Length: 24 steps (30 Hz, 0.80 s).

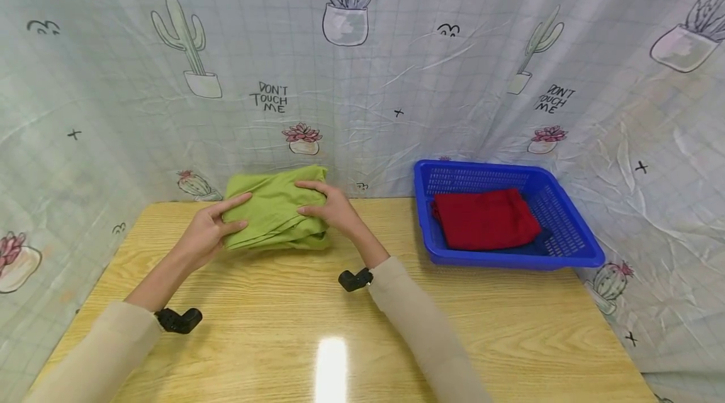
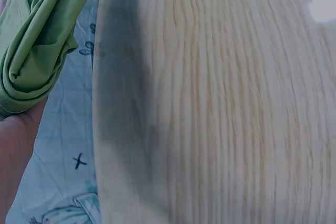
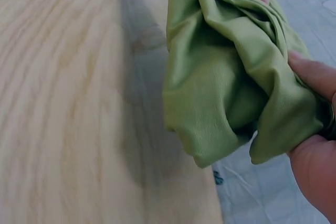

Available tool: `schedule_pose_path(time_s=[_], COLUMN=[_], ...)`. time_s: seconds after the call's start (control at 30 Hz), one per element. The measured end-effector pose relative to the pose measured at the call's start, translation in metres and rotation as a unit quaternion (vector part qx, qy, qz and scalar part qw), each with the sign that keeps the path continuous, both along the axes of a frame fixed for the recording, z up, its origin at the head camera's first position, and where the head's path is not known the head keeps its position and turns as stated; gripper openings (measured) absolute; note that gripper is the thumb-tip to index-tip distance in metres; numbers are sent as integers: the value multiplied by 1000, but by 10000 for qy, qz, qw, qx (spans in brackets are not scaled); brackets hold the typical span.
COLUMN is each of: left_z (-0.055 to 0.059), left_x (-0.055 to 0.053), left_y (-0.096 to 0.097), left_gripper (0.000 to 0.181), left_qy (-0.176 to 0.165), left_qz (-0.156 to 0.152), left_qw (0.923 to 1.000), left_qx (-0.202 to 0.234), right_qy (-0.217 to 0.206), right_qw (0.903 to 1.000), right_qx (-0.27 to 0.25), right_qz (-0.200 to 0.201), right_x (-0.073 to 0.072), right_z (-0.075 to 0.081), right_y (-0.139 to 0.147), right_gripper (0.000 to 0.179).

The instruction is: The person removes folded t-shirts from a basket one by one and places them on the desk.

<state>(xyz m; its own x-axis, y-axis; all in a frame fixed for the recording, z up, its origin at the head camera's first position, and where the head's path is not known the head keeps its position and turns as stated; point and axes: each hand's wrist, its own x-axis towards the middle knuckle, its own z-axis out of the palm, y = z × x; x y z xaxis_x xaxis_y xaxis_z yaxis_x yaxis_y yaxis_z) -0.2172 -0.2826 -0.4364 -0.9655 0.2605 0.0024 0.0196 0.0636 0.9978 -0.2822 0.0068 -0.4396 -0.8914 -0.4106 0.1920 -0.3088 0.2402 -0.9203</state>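
We should keep our left grip and right grip, both pinching the green cloth, level so its folds stay together.

The left wrist view's edge crops my green cloth and left grip, while red cloth mostly hides dark-blue fabric.
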Motion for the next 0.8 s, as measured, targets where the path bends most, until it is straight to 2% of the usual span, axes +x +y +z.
schedule_pose_path(time_s=[0.17,0.4,0.8], left_z=[-7,-17,-19], left_x=[0,-1,-7], left_y=[-11,-25,-55], left_gripper=[63,64,62], left_qy=[-25,-59,-89], left_qz=[70,133,399], left_qw=[9995,9976,9930], left_qx=[-294,-684,-1106], right_qy=[-91,-178,-224], right_qw=[9997,9980,9943], right_qx=[-92,295,549], right_qz=[-186,-530,-881], right_x=[4,5,-7], right_z=[-11,-24,-24], right_y=[-15,-34,-78], right_gripper=[53,50,45])
